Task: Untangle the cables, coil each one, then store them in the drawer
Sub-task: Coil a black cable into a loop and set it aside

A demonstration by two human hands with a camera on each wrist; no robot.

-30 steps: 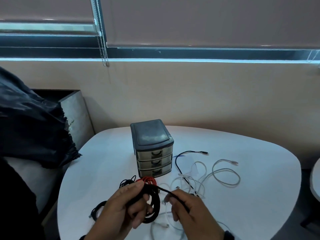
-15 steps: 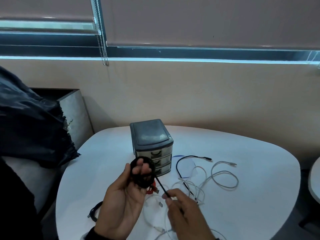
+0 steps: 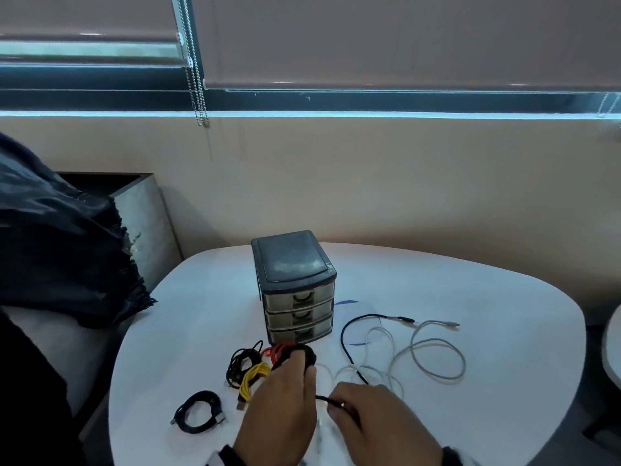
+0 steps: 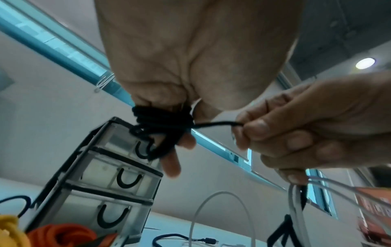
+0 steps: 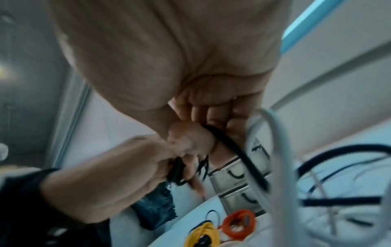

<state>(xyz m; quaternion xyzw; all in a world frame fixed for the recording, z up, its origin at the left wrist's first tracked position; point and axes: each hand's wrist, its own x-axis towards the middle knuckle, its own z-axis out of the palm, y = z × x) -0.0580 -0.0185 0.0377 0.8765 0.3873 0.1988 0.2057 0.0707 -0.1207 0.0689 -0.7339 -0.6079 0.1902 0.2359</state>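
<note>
**Black cable wound on left hand, drawers shut**

Nearest, in front of the drawer unit [image 3: 297,290]: left hand [image 3: 282,412] curled round a black cable [image 4: 162,127] wound in loops over its fingers [image 4: 171,165]. Right hand [image 3: 376,418] just beside, pinching the same cable's free run between thumb and fingers. Loose white cables [image 3: 373,371] trailing under that hand. Left of the unit's front: a black coil [image 3: 198,412] nearest, then a yellow coil [image 3: 253,376], a second black bundle [image 3: 242,359] and a red coil [image 3: 277,351] close against the lowest drawer. Right of the unit: a dark cable [image 3: 349,338] and a grey cable [image 3: 437,358] spread loose on the white table [image 3: 504,331]. All three drawers closed. Behind the unit: a beige wall and window blinds [image 3: 369,38].
</note>
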